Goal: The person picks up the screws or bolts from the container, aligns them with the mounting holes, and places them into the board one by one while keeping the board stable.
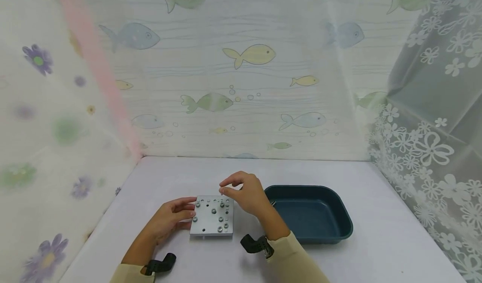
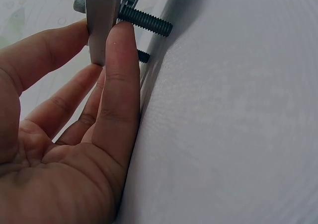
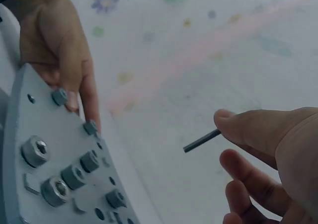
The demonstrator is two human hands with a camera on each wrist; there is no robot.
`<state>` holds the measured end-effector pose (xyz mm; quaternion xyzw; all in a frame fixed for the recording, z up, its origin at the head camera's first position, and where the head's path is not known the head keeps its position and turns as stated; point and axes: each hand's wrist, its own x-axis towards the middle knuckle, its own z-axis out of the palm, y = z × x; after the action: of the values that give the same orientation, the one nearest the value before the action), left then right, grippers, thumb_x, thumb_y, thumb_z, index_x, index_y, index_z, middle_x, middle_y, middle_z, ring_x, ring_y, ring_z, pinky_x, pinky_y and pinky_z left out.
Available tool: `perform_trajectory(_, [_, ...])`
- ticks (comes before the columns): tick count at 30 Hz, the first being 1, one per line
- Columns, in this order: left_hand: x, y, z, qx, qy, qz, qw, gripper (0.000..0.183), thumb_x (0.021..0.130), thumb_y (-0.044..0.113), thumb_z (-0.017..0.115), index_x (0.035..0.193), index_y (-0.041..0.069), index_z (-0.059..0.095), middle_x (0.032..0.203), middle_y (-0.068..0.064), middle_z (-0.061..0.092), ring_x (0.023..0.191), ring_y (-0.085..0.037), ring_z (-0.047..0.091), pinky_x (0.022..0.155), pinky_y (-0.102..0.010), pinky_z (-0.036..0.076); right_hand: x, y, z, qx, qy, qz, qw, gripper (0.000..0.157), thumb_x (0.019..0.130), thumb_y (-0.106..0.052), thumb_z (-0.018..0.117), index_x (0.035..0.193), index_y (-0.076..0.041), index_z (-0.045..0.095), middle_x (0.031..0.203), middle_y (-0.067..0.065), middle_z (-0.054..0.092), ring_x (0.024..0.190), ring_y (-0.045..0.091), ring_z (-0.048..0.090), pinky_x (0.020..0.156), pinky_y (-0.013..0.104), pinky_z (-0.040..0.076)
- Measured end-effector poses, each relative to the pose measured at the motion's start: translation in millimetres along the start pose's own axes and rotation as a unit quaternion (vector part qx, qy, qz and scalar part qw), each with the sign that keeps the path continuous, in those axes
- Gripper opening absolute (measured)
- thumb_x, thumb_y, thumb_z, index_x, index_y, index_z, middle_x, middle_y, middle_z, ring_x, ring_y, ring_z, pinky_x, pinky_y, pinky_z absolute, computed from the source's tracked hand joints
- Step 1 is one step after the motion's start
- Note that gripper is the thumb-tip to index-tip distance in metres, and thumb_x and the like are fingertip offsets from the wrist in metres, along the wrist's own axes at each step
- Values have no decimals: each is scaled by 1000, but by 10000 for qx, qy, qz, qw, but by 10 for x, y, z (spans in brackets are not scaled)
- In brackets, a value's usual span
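A square silvery metal plate [image 1: 206,221] with several holes and slots lies in front of me, several socket-head screws [image 3: 74,177] standing in it. My left hand [image 1: 169,221] grips its left edge between thumb and fingers. In the left wrist view a threaded screw shank [image 2: 146,21] sticks out of the plate's underside beside a finger. Just above the plate's far right corner is my right hand [image 1: 246,194], pinching a thin metal pin [image 3: 201,141] between thumb and forefinger. The pin is apart from the plate; its other end is hidden by the fingers.
A dark blue tray [image 1: 346,226] stands right of the plate, close to the right forearm. Inside, near its left wall, lies a small metal piece [image 1: 273,203]. The white table [image 1: 384,232] is bordered by patterned curtains at the back and sides.
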<state>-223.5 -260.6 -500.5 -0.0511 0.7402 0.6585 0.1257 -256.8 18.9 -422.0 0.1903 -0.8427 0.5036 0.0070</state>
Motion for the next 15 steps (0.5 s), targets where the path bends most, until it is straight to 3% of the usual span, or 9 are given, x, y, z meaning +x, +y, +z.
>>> perform_trajectory(9, [10,-17,4,106,-67,33,9999,62,90,23,82,147,13,58,138,-15,62,110,-23,67,88,-37,64,-7,20,386,-61,-6,629,9980,9,90,-32,82,98,-31,83,117,-12,67,122,20,58,105,52,51])
perform_trajectory(15, [1,-5,-12,131,-135,99,9998,64,91,22,80,149,11,56,140,-17,60,111,-23,68,87,-37,64,-25,69,595,-20,193,625,9979,8,89,-30,83,97,-30,85,129,-5,68,133,26,53,114,56,44])
